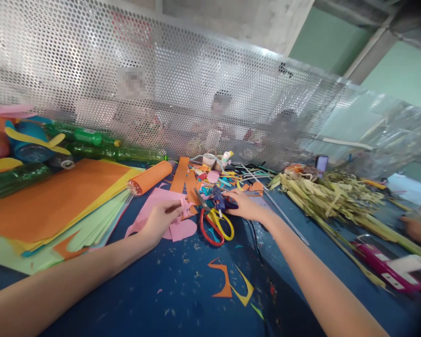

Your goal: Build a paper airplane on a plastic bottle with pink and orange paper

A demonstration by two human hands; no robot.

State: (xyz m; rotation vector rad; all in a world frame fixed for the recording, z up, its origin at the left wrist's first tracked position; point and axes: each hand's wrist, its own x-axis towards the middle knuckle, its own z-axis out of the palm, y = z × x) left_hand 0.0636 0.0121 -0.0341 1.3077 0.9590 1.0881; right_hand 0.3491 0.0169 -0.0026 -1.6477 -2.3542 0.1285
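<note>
Left hand [163, 216]: while it pinches a small pink strip [185, 208] at eleven o'clock, a larger pink sheet [153, 204] lies beneath.
Right hand [243, 205]: curled on the handle of a blue glue gun [217, 198] at twelve o'clock.
Scissors [208, 212]: also at twelve, just nearer the wearer than the gun.
Risk: lifting the gun could drag the scissors; a hot nozzle might burn the left fingers, so near.
Count: one glue gun, one pair of scissors, one orange-wrapped bottle [150, 178], two orange strips [180, 177].
</note>
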